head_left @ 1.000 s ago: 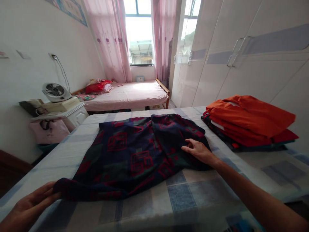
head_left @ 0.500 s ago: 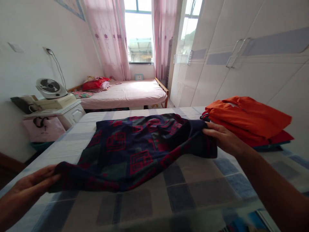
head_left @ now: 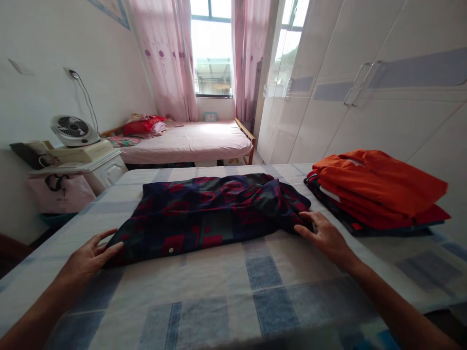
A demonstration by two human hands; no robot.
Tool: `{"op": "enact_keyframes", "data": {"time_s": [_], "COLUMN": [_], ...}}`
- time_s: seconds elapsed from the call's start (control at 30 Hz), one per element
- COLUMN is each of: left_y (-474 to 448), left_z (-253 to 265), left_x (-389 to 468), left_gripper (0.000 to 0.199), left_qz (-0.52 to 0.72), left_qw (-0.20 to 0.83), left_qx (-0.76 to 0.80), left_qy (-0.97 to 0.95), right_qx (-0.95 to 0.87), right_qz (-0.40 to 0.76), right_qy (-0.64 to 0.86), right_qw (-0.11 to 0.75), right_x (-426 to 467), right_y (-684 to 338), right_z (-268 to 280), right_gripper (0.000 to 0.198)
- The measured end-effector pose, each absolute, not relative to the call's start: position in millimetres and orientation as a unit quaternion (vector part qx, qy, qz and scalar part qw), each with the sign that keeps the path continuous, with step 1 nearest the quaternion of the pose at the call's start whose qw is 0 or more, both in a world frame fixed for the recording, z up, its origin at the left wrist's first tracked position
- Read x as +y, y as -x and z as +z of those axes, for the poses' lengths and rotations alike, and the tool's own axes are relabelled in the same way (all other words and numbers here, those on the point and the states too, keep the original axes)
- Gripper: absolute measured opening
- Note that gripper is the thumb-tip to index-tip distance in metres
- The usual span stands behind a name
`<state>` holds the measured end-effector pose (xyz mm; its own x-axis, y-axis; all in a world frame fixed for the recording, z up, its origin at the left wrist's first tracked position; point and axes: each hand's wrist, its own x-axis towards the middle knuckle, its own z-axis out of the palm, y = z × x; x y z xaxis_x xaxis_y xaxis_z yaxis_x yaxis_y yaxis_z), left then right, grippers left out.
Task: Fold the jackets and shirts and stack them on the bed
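A dark navy shirt (head_left: 204,214) with red and green geometric patches lies folded over on the bed, a white button showing near its front edge. My left hand (head_left: 87,257) grips the shirt's near left corner between thumb and fingers. At the right end of the same shirt, my right hand (head_left: 323,238) has thumb and fingers closed on the bunched cloth. Just beyond that hand is a stack of folded clothes with an orange garment (head_left: 379,184) on top.
The bed's checked sheet (head_left: 233,301) is blue and white. A white wardrobe (head_left: 365,116) stands on the right. Left of the bed are a cabinet (head_left: 109,170), a small fan (head_left: 75,130) and a pink bag (head_left: 62,194). A second bed (head_left: 189,141) is below the window.
The shirt's near edge has been folded away from me and laid on the bed. My left hand has moved forward and right; my right hand has come lower, nearer me.
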<state>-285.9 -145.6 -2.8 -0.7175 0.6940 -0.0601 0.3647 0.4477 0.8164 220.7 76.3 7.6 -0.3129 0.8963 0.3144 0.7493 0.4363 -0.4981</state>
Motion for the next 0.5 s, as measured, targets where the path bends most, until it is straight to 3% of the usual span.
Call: {"op": "enact_keyframes", "data": {"time_s": [0.13, 0.33, 0.5], "left_y": [273.6, 276.8, 281.9], "left_z": [12.8, 49.5, 36.4], "left_x": [-133.9, -143.6, -187.8], "left_gripper": [0.082, 0.058, 0.047], "left_qz": [0.488, 0.517, 0.454], "left_qw": [0.236, 0.181, 0.19], "left_qx": [0.789, 0.772, 0.8], "left_qy": [-0.29, -0.323, -0.342], "right_qx": [-0.815, -0.737, -0.723], "right_qz": [0.12, 0.275, 0.338], "right_qy": [0.492, 0.466, 0.492], "right_qw": [0.282, 0.406, 0.349], "right_x": [84.8, 110.1, 83.8], "right_y": [-208.7, -209.3, -245.6], "right_z": [-4.7, 62.0, 70.1], "right_gripper": [0.033, 0.037, 0.042]}}
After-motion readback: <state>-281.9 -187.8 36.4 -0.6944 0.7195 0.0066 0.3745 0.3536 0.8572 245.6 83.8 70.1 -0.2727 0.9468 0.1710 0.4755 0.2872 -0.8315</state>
